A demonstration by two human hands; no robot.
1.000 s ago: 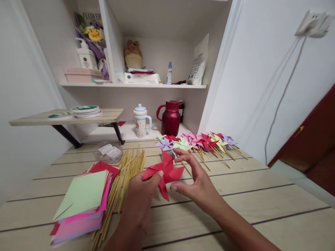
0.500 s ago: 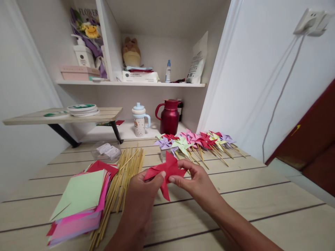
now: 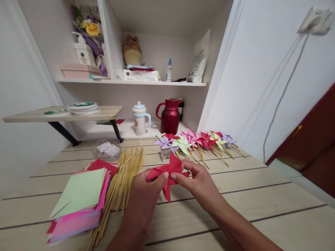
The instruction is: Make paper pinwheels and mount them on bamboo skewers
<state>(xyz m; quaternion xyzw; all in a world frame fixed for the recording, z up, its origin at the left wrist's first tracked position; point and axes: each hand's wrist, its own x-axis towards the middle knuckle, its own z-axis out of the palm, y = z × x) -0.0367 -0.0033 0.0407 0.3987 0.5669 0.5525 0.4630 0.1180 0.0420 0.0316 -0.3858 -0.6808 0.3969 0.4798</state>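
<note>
Pinwheel [image 3: 172,168] of red paper, right of the bamboo sticks [image 3: 132,162], is now pinched from both sides: the right hand [image 3: 200,177] (apart and spread a second ago) grips beside the left hand [image 3: 146,190], likely steadying the folds.

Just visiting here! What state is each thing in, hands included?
Red pinwheel, folded, held in both hands
Left hand, gripping, thumb on the paper
Right hand, pinching one side
Sticks, loose, overlapping
Paper stack, uneven, green sheet on top
Other pinwheels, lying grouped
Mug, upright, lid on
Jug, upright, lid on
</note>
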